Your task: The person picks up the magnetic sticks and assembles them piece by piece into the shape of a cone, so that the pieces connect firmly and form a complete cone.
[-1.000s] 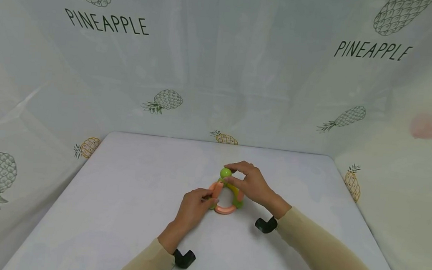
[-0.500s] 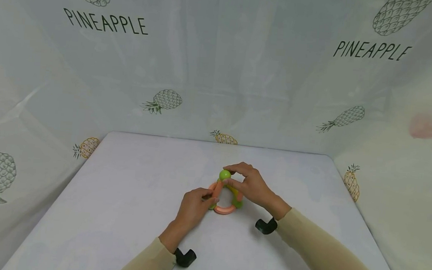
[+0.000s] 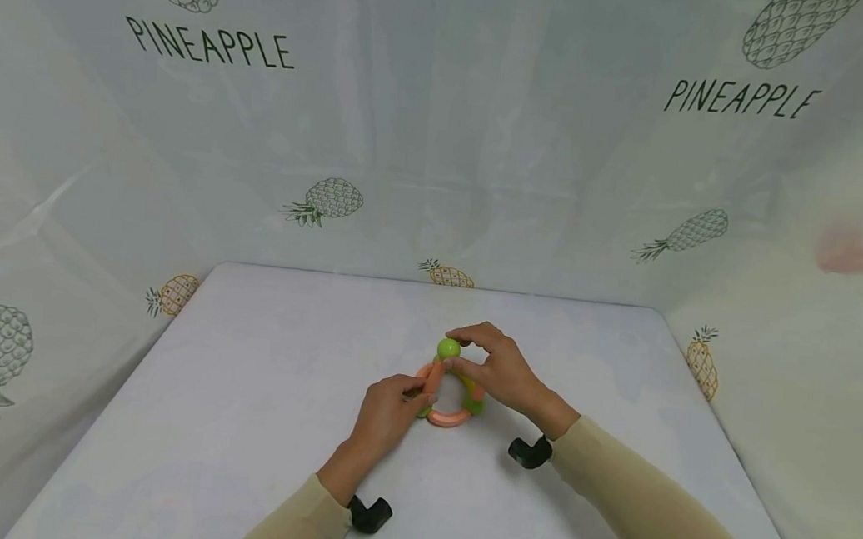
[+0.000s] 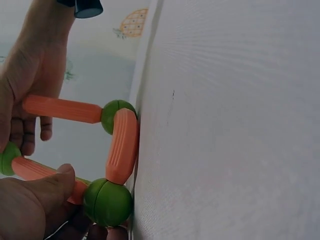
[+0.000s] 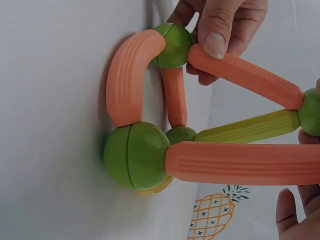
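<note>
A small frame of magnetic rods and green balls stands on the white table, its rods rising to a green top ball (image 3: 448, 348). My left hand (image 3: 387, 417) pinches a slanting orange rod (image 5: 245, 80) near its lower end, beside a green base ball (image 4: 108, 202). My right hand (image 3: 503, 370) pinches the top ball between thumb and forefinger. In the right wrist view a yellow-green rod (image 5: 250, 126) and a second orange rod (image 5: 245, 164) also slope toward it. A curved orange rod (image 5: 125, 80) joins base balls along the tabletop. The right hand's grip is partly cut off there.
The white table (image 3: 245, 357) spreads around the frame. A pale curtain printed with pineapples (image 3: 441, 136) hangs close behind its far edge and along both sides. Black wrist cameras sit under the left wrist (image 3: 369, 516) and right wrist (image 3: 530, 453).
The right hand has lowered the top ball slightly, and the slanting orange rod's upper end now meets it. The left hand has barely moved.
</note>
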### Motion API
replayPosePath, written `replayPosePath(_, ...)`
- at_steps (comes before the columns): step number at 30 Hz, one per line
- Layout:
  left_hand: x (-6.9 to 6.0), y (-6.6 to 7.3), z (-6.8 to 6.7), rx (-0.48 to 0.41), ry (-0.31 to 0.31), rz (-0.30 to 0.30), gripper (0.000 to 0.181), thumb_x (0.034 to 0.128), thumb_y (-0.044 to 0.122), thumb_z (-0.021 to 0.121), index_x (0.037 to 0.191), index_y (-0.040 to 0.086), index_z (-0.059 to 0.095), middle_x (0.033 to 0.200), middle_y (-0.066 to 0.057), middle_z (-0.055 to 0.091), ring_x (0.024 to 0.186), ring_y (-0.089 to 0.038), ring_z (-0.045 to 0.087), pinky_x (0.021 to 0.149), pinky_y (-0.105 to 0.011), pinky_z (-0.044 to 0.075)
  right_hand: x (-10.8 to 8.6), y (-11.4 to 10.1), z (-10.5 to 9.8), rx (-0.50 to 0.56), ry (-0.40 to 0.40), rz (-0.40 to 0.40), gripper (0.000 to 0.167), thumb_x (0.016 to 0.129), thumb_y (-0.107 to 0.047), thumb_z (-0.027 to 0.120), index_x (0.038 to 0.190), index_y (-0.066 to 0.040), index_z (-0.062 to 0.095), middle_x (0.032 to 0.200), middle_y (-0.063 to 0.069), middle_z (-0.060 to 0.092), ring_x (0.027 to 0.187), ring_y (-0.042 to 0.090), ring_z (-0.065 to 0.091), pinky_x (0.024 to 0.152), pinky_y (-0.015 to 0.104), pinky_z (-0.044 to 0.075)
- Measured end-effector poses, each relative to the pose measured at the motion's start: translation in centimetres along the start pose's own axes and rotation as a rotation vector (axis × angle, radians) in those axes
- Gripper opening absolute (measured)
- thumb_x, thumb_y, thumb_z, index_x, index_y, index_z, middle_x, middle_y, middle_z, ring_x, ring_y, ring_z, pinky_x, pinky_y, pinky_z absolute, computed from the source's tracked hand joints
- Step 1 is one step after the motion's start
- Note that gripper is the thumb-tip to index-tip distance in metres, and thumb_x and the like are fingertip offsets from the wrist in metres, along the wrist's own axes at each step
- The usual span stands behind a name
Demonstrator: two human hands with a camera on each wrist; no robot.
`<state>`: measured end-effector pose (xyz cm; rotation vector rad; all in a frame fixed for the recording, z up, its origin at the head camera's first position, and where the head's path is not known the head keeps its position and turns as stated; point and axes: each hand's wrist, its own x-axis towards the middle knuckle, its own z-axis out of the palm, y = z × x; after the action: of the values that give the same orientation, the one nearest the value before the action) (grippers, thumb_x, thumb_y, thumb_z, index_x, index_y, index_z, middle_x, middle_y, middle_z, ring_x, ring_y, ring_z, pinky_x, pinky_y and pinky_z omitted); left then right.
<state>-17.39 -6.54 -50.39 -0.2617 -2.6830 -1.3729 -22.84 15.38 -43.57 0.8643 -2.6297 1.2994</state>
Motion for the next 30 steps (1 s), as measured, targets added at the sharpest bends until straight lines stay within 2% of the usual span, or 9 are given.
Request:
replayPosePath(3,0.1,0.1,-0.1,-0.002,-0.002,-0.001,0.036,0.0947,0.03,0.081,0.121,0.006,0.078,0.109,-0.004,0.076,0.095,-0.016,0.07,0.078,-0.034,0.057,-0.4,0.1,-0.1,0.006,0.011,0.028,0.043,0.095,-0.032,0.081,0.135,-0.022,0.07,0.128,-0.004,0.069,0.117,0.022,0.063,0.101,0.048,0.049)
replayPosePath(7,0.8,0.7,-0.5,-0.047,0.012,0.001,0.043,0.0939,0.032,0.082,0.13,0.01,0.073,0.118,-0.004,0.075,0.105,-0.02,0.068,0.088,-0.039,0.058,-1.5,0.4,-0.4,0.025,0.07,0.071,0.043,0.099,-0.032,0.076,0.138,-0.019,0.065,0.131,0.002,0.069,0.118,0.021,0.06,0.102,0.049,0.047)
replayPosePath(12,2.2,2.3,-1.6,-0.194,0.028,0.029,0.05,0.094,0.034,0.082,0.135,0.012,0.064,0.13,-0.005,0.071,0.121,-0.03,0.064,0.102,-0.046,0.054,-3.5,1.1,-0.7,0.093,0.132,0.127,0.039,0.1,-0.024,0.073,0.135,-0.014,0.06,0.131,0.002,0.067,0.119,0.025,0.059,0.102,0.056,0.046)
replayPosePath(14,2.7,3.0,-2.0,-0.258,0.014,0.043,0.051,0.0938,0.032,0.082,0.136,0.012,0.062,0.132,-0.006,0.069,0.124,-0.029,0.061,0.106,-0.048,0.052,-4.4,1.5,-0.6,0.117,0.134,0.155,0.037,0.1,-0.023,0.072,0.134,-0.016,0.059,0.129,0.0,0.066,0.119,0.026,0.059,0.103,0.056,0.046)
replayPosePath(17,3.2,3.8,-2.4,-0.309,-0.025,0.058,0.051,0.0938,0.028,0.082,0.138,0.015,0.06,0.136,-0.005,0.066,0.129,-0.028,0.057,0.109,-0.048,0.049,-5.5,1.9,-0.1,0.137,0.128,0.188,0.034,0.1,-0.023,0.073,0.131,-0.019,0.059,0.125,-0.003,0.065,0.117,0.025,0.059,0.102,0.05,0.047)
replayPosePath(22,3.7,4.5,-2.3,-0.306,-0.072,0.07,0.049,0.095,0.021,0.08,0.138,0.015,0.057,0.137,-0.004,0.063,0.132,-0.03,0.055,0.109,-0.049,0.048,-6.1,2.5,1.0,0.108,0.151,0.194,0.028,0.1,-0.023,0.075,0.124,-0.02,0.061,0.12,-0.003,0.068,0.114,0.018,0.062,0.096,0.037,0.049)
replayPosePath(27,4.0,4.8,-2.0,-0.261,-0.067,0.089,0.043,0.0954,0.019,0.08,0.133,0.016,0.06,0.129,0.0,0.067,0.125,-0.021,0.059,0.103,-0.044,0.049,-5.6,2.7,2.1,0.074,0.187,0.162,0.023,0.099,-0.019,0.075,0.12,-0.016,0.065,0.115,0.0,0.071,0.11,0.018,0.064,0.094,0.036,0.05)
replayPosePath(30,4.1,4.8,-1.9,-0.246,-0.067,0.094,0.039,0.0953,0.02,0.08,0.13,0.017,0.062,0.126,0.001,0.068,0.122,-0.02,0.061,0.102,-0.043,0.049,-5.2,2.8,2.5,0.06,0.2,0.131,0.022,0.099,-0.019,0.076,0.118,-0.014,0.066,0.113,0.001,0.072,0.108,0.019,0.065,0.094,0.035,0.051)
